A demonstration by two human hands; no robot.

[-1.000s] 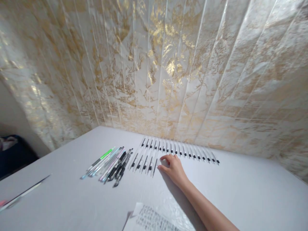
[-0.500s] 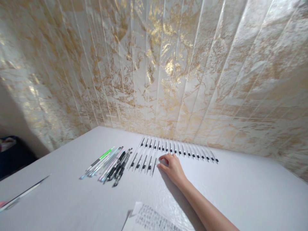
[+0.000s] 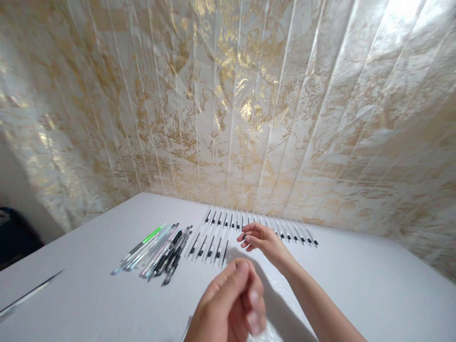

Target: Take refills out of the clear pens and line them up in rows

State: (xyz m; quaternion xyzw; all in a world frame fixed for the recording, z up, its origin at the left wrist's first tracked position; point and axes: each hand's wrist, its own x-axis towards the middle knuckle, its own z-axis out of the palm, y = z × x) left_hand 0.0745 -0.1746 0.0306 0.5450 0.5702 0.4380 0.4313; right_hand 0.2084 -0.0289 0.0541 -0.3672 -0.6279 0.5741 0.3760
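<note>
My left hand (image 3: 231,299) is raised low in the middle of the view, close to the camera. Its thumb presses against curled fingers; whatever may be inside is hidden. Beyond it, my right hand (image 3: 261,240) hovers over the table with bent fingers and a small black piece (image 3: 244,236) at the thumb tip. Left of that hand lies a short row of clear pens with black parts (image 3: 209,251). A longer row of similar pens (image 3: 295,233) runs behind, partly covered by the right hand.
A loose pile of mixed pens (image 3: 156,251), one bright green, lies left of the rows. One long thin dark-and-white item (image 3: 32,297) rests at the far left of the white table (image 3: 92,289). A gold-patterned curtain (image 3: 228,104) hangs along the back edge.
My left hand has come into view from below, covering most of the written paper. The right hand has lifted away from the end of the short row and turned slightly.
</note>
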